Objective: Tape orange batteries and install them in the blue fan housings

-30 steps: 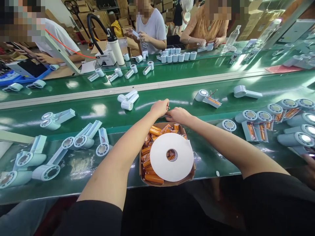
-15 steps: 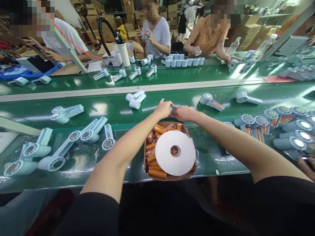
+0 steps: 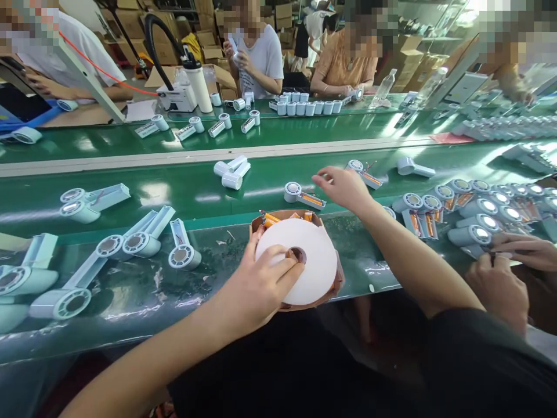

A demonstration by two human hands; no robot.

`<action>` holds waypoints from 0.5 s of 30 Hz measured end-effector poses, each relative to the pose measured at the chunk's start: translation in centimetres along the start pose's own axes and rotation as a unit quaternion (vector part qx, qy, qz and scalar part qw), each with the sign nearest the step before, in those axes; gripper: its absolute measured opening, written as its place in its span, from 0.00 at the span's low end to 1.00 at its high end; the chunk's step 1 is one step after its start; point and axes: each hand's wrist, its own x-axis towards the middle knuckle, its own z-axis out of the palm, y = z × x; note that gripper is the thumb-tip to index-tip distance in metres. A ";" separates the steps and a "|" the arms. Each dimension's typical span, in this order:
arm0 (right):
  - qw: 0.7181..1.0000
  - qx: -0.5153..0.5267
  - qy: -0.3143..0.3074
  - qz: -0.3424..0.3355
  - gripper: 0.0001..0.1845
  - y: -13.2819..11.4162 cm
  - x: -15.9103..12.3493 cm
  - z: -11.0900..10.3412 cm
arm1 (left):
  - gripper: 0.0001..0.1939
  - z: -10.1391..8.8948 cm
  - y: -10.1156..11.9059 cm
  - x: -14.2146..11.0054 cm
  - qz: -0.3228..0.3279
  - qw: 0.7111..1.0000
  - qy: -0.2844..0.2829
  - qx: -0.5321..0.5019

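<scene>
My left hand (image 3: pixel 265 281) is on a white roll (image 3: pixel 319 244), with its thumb at the left rim and fingertips in the centre hole. Under the roll stands a cardboard box (image 3: pixel 335 287) holding orange-wrapped battery cells (image 3: pixel 270 218). My right hand (image 3: pixel 342 184) hovers over the green belt, fingers stretched forward and apparently holding nothing. Just below and left of it lies a light blue fan housing (image 3: pixel 292 191) with an orange cell in its handle. Behind that hand, another such housing (image 3: pixel 369 179) with loose wires is partly covered.
More blue housings (image 3: pixel 141 244) lie along the left. Several with orange cells (image 3: pixel 430 209) crowd the right, beside a co-worker's hands (image 3: pixel 500 278). A pale rail (image 3: pixel 174 161) divides the belts. Other people sit across, near a white cylinder machine (image 3: pixel 199 87).
My hands have parted. The left came back onto the white roll; the right rose to the right. A housing with an orange cell now shows where both hands were. The view shifted right.
</scene>
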 end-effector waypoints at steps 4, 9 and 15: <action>0.909 0.372 -0.169 -0.082 0.43 -2.6 -8.0 -1.6 | 0.30 -0.7 -0.7 -4.6 -0.083 0.988 0.132 0.017; 0.778 0.450 -0.432 -0.082 0.28 -7.3 -15.5 0.7 | 0.30 1.7 -2.4 -10.2 -0.200 0.955 0.209 0.061; 0.773 0.292 -0.437 -0.354 0.21 -9.7 -16.5 3.1 | 0.38 2.9 -4.9 -15.2 -0.487 0.761 0.426 -0.049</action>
